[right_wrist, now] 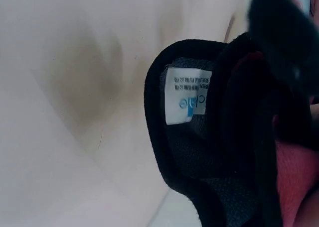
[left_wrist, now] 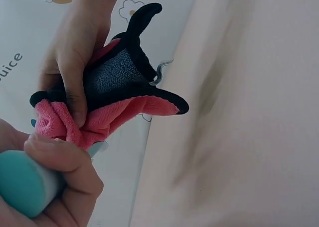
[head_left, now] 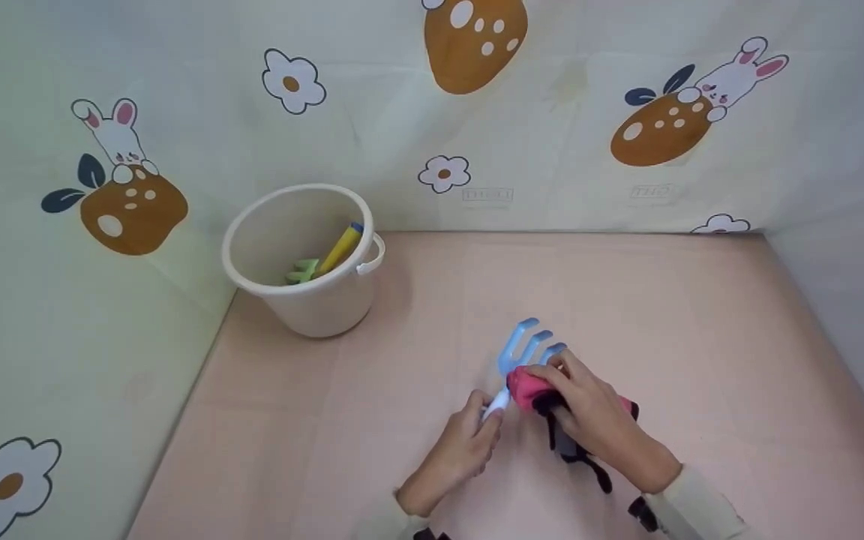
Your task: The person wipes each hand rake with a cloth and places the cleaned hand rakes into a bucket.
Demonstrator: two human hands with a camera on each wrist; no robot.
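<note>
My left hand (head_left: pixel 462 446) grips the white handle of a small hand rake (head_left: pixel 511 356) with blue tines, tilted up and away from me. In the left wrist view the handle's teal end (left_wrist: pixel 21 184) sticks out of the curled fingers. My right hand (head_left: pixel 598 412) pinches a pink cloth (head_left: pixel 528 387) with black edging and a dark grey side. It holds the cloth against the rake where the tines meet the handle. Loose cloth hangs below the hand. A white label (right_wrist: pixel 187 95) shows on the cloth's dark side in the right wrist view.
A cream bucket (head_left: pixel 319 300) with a side handle stands at the back left by the wall. Inside lie a yellow-handled tool (head_left: pixel 340 250) and a light green piece (head_left: pixel 301 271). Printed sheets (head_left: pixel 372 127) wall the pinkish work surface (head_left: pixel 312 435) at the back and sides.
</note>
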